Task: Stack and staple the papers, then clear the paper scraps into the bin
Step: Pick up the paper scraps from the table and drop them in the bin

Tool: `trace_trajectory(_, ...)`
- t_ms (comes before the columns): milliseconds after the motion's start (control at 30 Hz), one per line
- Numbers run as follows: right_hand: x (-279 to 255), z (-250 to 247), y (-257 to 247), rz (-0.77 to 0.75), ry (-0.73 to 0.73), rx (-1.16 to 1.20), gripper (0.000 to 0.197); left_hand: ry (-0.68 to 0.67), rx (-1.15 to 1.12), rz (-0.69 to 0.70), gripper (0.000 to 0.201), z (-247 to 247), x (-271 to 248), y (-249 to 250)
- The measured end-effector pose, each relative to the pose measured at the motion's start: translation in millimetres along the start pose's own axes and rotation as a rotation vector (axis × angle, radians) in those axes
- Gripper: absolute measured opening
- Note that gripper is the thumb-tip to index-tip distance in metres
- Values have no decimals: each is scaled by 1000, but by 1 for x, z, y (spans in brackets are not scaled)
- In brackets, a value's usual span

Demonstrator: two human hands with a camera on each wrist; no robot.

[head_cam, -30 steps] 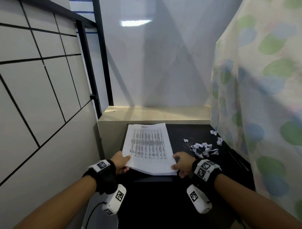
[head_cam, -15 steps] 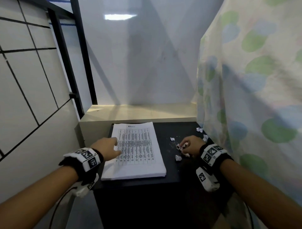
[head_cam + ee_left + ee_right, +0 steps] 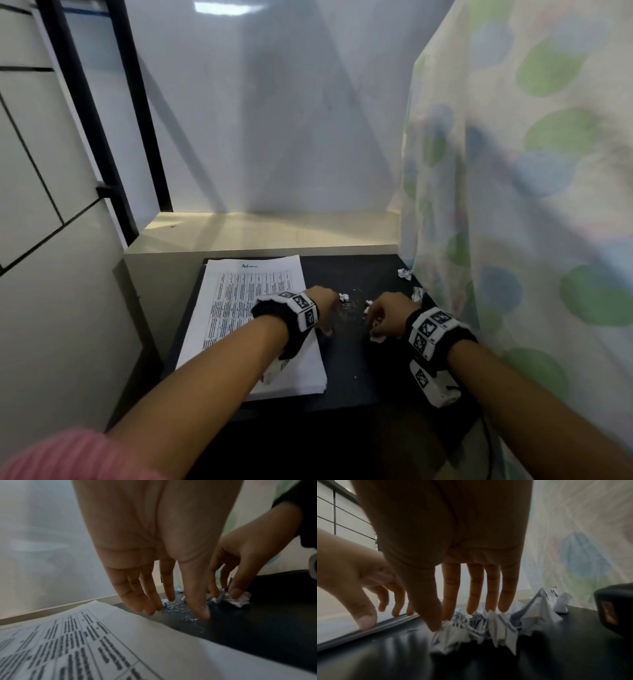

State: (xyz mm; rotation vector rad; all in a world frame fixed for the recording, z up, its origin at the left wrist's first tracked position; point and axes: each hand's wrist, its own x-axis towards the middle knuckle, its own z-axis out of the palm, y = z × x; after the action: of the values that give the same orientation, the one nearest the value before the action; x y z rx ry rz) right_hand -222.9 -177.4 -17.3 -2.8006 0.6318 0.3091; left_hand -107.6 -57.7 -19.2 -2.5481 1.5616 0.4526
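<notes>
Right wrist: right hand (image 3: 443, 536) fingertips gathering crumpled paper scraps (image 3: 476, 627); left hand (image 3: 154, 545) loose, empty; glossy black table (image 3: 352, 359).

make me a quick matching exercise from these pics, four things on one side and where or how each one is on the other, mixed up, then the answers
Things
1. paper stack
2. right hand
3. left hand
4. bent staples

Place or state
A. fingers straight, holding nothing, over the stack's right edge
B. loose on the black tabletop between the two hands
C. lying flat on the table's left side
D. fingertips gathering crumpled scraps

Pairs: 1-C, 2-D, 3-A, 4-B
</notes>
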Motion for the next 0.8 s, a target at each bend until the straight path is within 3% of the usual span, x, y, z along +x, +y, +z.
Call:
trace_trajectory(167, 17, -8, -6, -28, 135, 47, 27, -9, -90, -15, 54, 4, 27, -8)
trace_trajectory(367, 53, -2, -24, 99, -70, -62, 34, 48, -197, -78, 51, 7, 55, -14)
trace_trajectory(533, 59, 10, -24, 76, -16, -84, 31, 67, -243, -105, 50, 8, 67, -15)
trace_trajectory(800, 57, 3, -13, 32, 61, 40, 19, -15, -218, -135, 44, 7, 56, -22)
